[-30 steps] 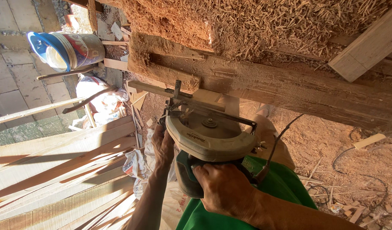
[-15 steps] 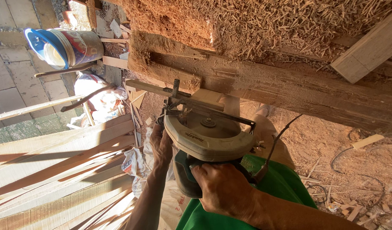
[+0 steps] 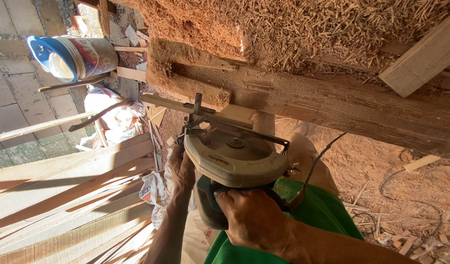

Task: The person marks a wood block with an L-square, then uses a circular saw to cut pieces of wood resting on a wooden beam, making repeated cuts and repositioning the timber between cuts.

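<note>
We note the saw [image 3: 234, 159] at frame centre on a thin strip [image 3: 185, 105], its cut progress hidden, our right hand [image 3: 252, 217] clenched on its handle, our left hand [image 3: 182, 168] clasping its front at 9 o'clock, bucket [image 3: 73, 56] at 10 o'clock.

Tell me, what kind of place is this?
Likely an outdoor woodworking yard: a circular saw in the right hand, stacked wooden strips, and a heap of shavings with sawdust around.

Saw blade hidden under the circular saw [image 3: 234, 159] guard, left hand's [image 3: 182, 168] fingers hidden behind it
</note>
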A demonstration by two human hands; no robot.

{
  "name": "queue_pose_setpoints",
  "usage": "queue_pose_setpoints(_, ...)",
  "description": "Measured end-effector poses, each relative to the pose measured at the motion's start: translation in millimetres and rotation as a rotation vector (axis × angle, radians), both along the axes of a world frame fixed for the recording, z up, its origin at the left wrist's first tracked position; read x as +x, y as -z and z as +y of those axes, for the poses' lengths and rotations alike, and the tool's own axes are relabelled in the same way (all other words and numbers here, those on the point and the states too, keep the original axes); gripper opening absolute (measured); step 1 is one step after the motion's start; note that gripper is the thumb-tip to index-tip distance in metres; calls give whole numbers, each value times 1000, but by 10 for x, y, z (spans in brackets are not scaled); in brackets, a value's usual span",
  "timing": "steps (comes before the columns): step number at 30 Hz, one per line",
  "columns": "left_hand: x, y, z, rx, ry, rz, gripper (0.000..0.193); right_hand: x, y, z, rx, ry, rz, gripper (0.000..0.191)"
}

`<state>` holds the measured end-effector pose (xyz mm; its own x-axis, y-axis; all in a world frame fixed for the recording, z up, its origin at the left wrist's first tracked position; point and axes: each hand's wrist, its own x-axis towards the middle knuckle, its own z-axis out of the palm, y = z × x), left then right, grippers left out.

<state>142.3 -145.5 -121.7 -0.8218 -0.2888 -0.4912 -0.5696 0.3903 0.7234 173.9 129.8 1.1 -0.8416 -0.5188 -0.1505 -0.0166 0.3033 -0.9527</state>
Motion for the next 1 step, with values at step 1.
queue_pose_setpoints(1, -9, 6, -8, 1, 1, 2, 44, -9, 1, -8, 7, -8, -3, 35)
